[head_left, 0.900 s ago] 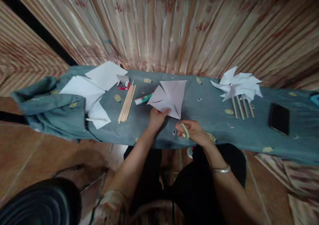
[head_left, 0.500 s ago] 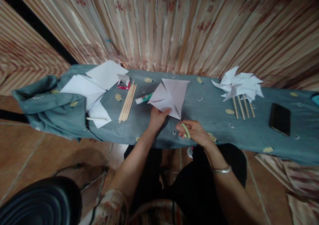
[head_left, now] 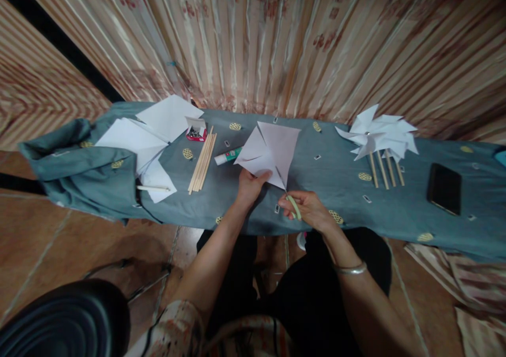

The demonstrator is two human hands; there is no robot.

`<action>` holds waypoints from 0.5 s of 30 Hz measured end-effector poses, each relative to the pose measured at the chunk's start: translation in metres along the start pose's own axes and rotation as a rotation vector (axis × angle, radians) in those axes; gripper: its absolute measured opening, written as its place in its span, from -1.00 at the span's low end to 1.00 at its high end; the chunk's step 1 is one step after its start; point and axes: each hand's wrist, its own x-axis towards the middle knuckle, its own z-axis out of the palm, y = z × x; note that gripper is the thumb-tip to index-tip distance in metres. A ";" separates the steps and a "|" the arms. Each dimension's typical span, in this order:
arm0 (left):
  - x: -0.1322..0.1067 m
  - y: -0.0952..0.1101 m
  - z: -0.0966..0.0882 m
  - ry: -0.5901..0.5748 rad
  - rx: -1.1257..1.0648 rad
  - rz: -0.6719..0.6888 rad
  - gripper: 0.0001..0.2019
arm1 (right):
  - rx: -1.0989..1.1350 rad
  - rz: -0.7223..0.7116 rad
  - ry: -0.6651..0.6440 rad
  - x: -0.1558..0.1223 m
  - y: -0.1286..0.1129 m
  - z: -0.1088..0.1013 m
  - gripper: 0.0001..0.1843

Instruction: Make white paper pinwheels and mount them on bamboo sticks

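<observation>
Since a moment ago, the far slit of the white paper square is being narrowed — it is being pinched over the tablecloth by the left hand, while green-handled scissors are being gripped at its near corner by the right hand. By too deep a cut, a flap could be severed.

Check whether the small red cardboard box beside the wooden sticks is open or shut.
Open: the small red cardboard box has its pale lid flap raised, and small metallic pieces show inside.
</observation>
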 end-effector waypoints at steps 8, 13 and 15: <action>0.000 0.002 0.000 -0.027 -0.048 -0.016 -0.65 | 0.008 0.007 0.013 0.002 0.001 0.002 -0.49; 0.000 0.001 -0.002 -0.035 -0.040 -0.022 -0.64 | 0.014 0.018 0.021 0.001 -0.003 0.003 -0.47; -0.001 0.001 -0.002 -0.053 -0.033 -0.030 -0.64 | 0.010 0.012 0.025 0.000 -0.004 0.003 -0.47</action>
